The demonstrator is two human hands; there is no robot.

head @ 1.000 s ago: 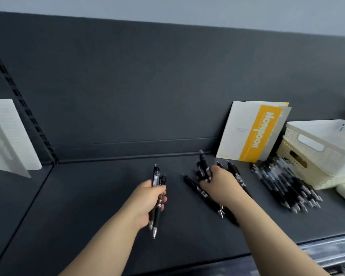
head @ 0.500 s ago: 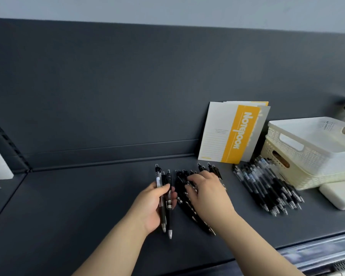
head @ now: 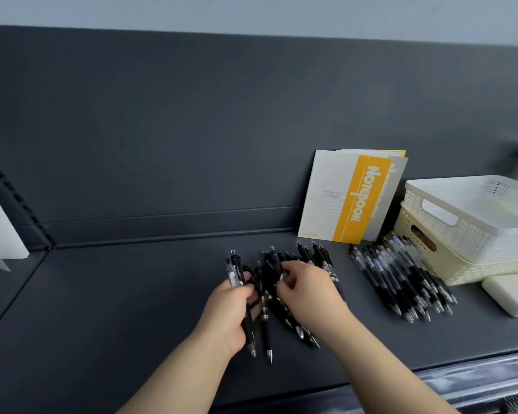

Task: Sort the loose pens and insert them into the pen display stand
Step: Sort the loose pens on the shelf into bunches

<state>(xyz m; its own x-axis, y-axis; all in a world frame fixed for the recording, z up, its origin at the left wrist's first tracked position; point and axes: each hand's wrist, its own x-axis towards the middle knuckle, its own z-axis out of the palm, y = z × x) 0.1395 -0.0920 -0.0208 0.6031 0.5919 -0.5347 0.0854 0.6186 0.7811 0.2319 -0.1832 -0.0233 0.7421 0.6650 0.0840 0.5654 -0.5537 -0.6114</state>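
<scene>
Left hand [head: 229,316]: fingers curled round the held pens [head: 266,336], a few black ones, tips toward me and click-ends away (kept parallel, I judge, so they can go into the slots as one batch). Right hand [head: 307,291]: thumb and fingertips bent down into the loose pens [head: 313,258], pinching one by its barrel, likely to pass it across; blur hides which pen exactly. Loose pens: heaped on the shelf [head: 117,294], just beside my left hand and under my right palm, which covers the heap's middle. Second heap [head: 401,282]: apart to the right, beside the stacked baskets [head: 461,234], apparently another kind; labels too small to read. Notebook [head: 347,198]: leaning on the back panel. Pen display stand: not in view.
</scene>
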